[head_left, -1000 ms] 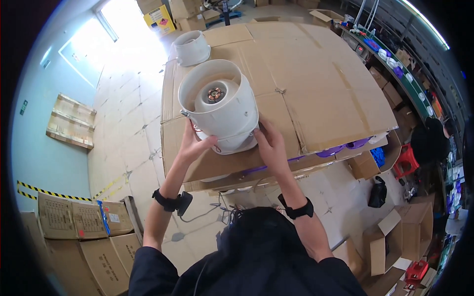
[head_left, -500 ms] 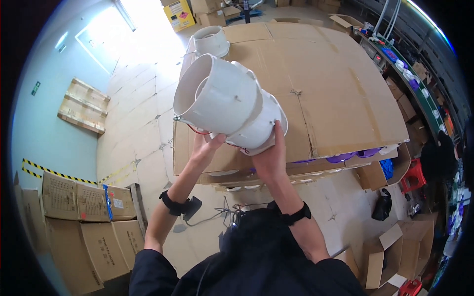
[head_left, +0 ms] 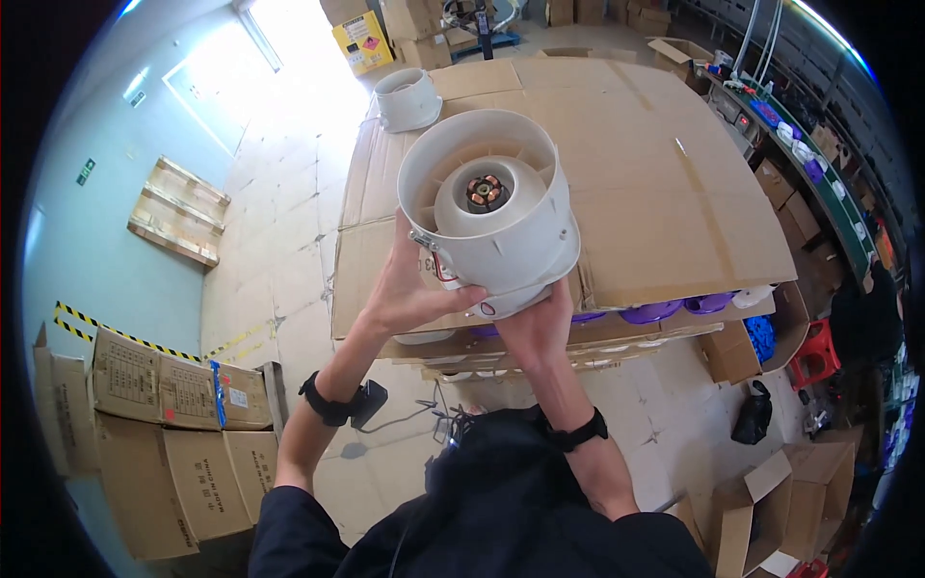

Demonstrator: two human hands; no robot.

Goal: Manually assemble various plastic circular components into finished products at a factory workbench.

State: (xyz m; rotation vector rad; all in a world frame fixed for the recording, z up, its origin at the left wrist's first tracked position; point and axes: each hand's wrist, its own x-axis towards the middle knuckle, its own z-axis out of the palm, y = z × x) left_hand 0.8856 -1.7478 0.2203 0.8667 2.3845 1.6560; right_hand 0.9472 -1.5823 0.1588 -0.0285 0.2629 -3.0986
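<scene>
Cardboard sheet, wide and brown | white round housing is held over its near edge, toward the left corner, open mouth upward | second white housing stands near far left corner | left hand, right hand: grip of both is closed around first housing's lower part | copper coil inside its mouth

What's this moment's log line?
left hand: holding housing | right hand: at housing's base | coil: visible inside | second housing: on cardboard
</scene>
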